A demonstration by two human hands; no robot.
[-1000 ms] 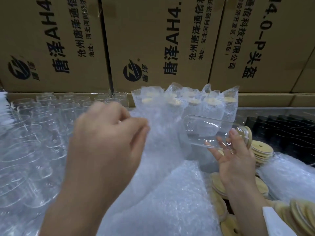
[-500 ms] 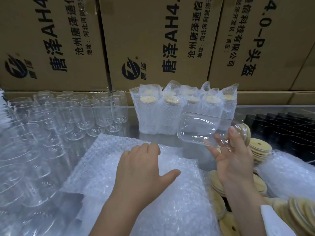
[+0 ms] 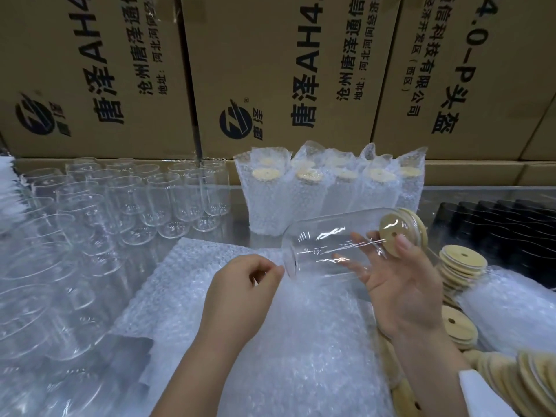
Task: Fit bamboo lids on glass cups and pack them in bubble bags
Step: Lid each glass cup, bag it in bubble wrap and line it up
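Two hands are working over a stack of bubble bags [image 3: 301, 341]: the right hand [image 3: 403, 290] is gripping a glass cup [image 3: 325, 236] sideways, thumb on its bamboo lid [image 3: 391, 227], while the left hand [image 3: 240, 290] is pinching the top bag's edge beside the cup's base.

Cartons [image 3: 270, 70] at twelve o'clock run off the top; lid stacks [image 3: 529, 383] at five o'clock are cropped; the left hand [image 3: 237, 296] shows no clear grip.
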